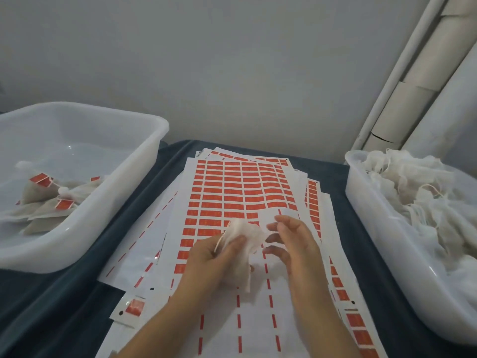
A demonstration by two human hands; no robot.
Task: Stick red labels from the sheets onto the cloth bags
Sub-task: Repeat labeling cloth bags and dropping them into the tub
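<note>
A small white cloth bag [244, 244] with a thin string is held over the label sheets. My left hand [214, 262] grips the bag, thumb on top of the cloth. My right hand [291, 241] hovers at the bag's right edge, fingers loosely curled, fingertips close to the cloth; I cannot tell whether a label is between them. Underneath lies a stack of white sheets [232, 192] carrying rows of red labels [227, 197]; the near part of the top sheet is peeled bare.
A white tub [124, 202] on the left holds several labelled bags [49, 195]. A second tub [366, 202] on the right is heaped with plain white bags [413, 187]. A dark blue cloth [64, 306] covers the table. Cardboard tubes [423, 81] lean at the back right.
</note>
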